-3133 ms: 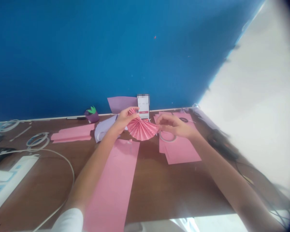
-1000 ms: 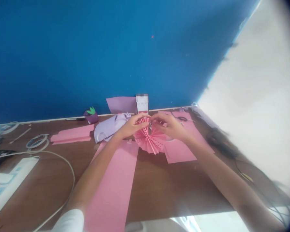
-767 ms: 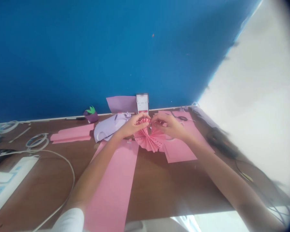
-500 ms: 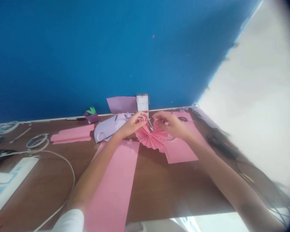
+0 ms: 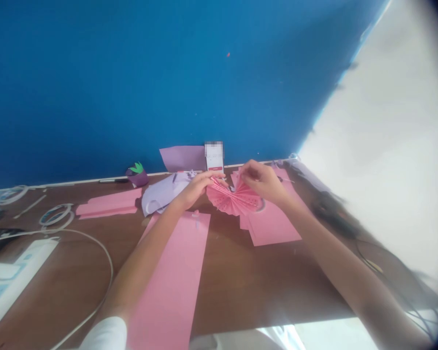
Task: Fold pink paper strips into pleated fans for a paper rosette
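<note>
A pleated pink paper fan (image 5: pixel 234 201) with small cut-out holes is spread between my two hands above the brown table. My left hand (image 5: pixel 200 186) grips its left edge, thumb and fingers on the folds. At the upper right edge, my right hand (image 5: pixel 261 177) pinches the pleats between thumb and fingertips. Behind the fan, pink paper sheets (image 5: pixel 273 231) lie under and to the right of it. A long pink sheet (image 5: pixel 178 272) stretches below my left forearm toward the front edge.
A phone (image 5: pixel 214 158) leans on the blue wall beside a purple sheet (image 5: pixel 182 158). Lilac paper (image 5: pixel 164 192), folded pink paper (image 5: pixel 109 203) and a small purple paper pot (image 5: pixel 136 176) lie left. A power strip (image 5: pixel 22 272), cable and tape rolls (image 5: pixel 56 214) occupy the far left.
My right hand has moved slightly up and right with its side of the fan, and the fan is tilted and spread wider. My left hand has shifted slightly and keeps its hold.
</note>
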### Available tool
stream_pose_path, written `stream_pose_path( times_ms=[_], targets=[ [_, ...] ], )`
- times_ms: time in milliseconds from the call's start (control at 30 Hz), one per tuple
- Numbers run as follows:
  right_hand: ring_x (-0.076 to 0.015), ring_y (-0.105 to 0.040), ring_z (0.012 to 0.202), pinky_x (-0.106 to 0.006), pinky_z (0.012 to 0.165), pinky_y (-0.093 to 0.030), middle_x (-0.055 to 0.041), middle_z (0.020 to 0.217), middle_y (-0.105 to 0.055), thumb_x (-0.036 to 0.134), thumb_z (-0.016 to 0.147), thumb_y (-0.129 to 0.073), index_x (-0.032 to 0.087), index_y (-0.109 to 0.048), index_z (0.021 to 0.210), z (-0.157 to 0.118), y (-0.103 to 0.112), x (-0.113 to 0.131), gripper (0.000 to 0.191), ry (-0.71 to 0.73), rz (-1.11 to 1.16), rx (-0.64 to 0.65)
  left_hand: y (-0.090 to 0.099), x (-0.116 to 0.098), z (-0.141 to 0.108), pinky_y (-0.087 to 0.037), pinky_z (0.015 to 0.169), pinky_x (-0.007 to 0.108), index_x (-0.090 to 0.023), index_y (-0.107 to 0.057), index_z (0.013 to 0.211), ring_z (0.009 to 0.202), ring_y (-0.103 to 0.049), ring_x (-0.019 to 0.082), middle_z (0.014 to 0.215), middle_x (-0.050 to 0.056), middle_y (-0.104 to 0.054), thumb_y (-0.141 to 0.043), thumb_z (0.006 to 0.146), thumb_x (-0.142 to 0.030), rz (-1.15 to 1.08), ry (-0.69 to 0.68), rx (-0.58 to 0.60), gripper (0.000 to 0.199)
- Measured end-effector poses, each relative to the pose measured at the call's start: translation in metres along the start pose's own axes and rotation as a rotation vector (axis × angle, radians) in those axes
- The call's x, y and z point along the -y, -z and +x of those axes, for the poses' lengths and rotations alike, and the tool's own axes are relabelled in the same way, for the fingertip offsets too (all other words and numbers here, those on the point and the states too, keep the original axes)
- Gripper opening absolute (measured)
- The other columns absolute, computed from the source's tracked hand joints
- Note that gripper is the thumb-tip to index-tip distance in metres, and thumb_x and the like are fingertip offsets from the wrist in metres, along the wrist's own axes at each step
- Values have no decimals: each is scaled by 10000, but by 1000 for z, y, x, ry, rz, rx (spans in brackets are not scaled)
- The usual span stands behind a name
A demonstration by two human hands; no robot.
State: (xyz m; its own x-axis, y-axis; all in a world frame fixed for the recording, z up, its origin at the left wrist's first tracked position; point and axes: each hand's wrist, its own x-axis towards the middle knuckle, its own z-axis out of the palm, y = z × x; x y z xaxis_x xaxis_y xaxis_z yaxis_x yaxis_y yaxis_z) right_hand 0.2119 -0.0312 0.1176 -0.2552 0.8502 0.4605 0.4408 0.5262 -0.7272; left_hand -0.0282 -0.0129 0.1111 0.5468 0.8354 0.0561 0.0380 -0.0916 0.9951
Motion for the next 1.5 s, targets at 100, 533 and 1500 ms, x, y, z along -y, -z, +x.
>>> stream_pose_path(
  times_ms=[100,533,1500],
  targets=[
    [-141,-530,677,-287,608,-395,-15,799,-625,129,806,-502,210,-584,848,-1,0,4,122,15,-11,10,-1,0,0,-493,862,344,-166,-671,1007,993,-659,209,1049,84,-722,-472,797,-197,78,-18,-38,291],
    [-152,-567,734,-277,642,-410,-23,841,-669,186,823,-556,209,-637,869,-3,-10,4,96,20,-45,126,-14,2,-3,-487,879,360,-193,-646,982,951,-661,199,991,58,-712,-604,823,-269,404,-128,64,181],
    [-164,-648,775,-311,702,-509,-35,874,-686,273,814,-656,198,-660,887,2,-6,-7,105,-78,287,88,-29,15,-4,-531,861,315,-262,-621,1210,970,-676,179,1101,53,-715,-589,899,-355,513,-337,-127,326]
  ],
)
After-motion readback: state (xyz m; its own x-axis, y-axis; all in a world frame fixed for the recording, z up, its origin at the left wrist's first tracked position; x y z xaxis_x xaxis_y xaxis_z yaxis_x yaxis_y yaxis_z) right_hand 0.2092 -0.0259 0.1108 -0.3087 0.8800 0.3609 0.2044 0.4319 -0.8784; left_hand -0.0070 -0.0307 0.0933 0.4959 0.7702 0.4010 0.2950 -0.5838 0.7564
